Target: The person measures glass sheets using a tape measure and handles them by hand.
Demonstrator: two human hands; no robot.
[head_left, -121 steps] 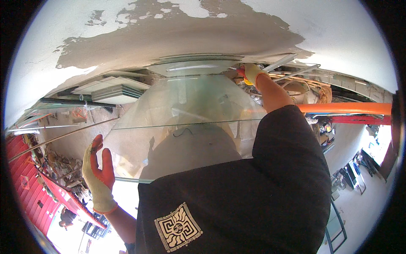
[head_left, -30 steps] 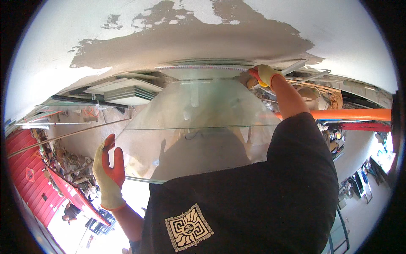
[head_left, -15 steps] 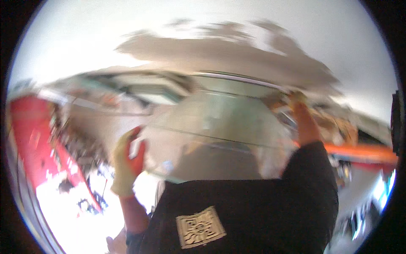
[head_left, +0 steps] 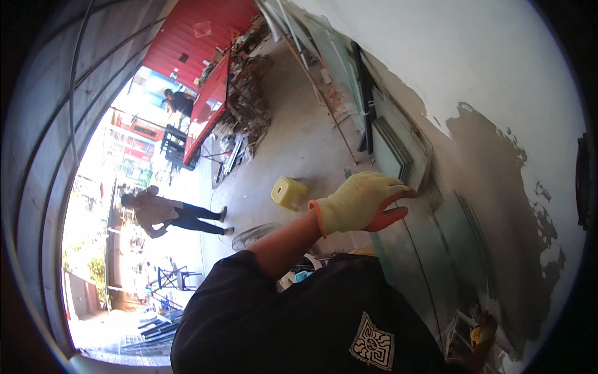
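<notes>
My left hand (head_left: pixel 367 202), in a yellow knit glove with an orange-red palm, is raised in front of the leaning glass panes. Its fingers and thumb are apart and nothing is in them. Large clear glass sheets (head_left: pixel 445 234) lean against the patchy wall on the right. Low at the right, my right hand (head_left: pixel 478 335) is near the edge of the glass. Only part of its yellow glove shows, and its fingers are hidden. Beyond my left hand, a smaller stack of dark-edged panes (head_left: pixel 389 146) also leans at the wall.
A yellow stool (head_left: pixel 288 192) stands on the floor, with a round fan-like wire guard (head_left: pixel 255 235) nearer me. One person (head_left: pixel 156 212) stands by the bright opening; another (head_left: pixel 179 103) is farther off, near a red panel (head_left: pixel 208 103). Scrap (head_left: pixel 249 106) is piled alongside.
The view has swung left and tilted sharply, bringing the yard and people into sight. My left hand now appears in front of the glass; my right hand appears low at the right.
</notes>
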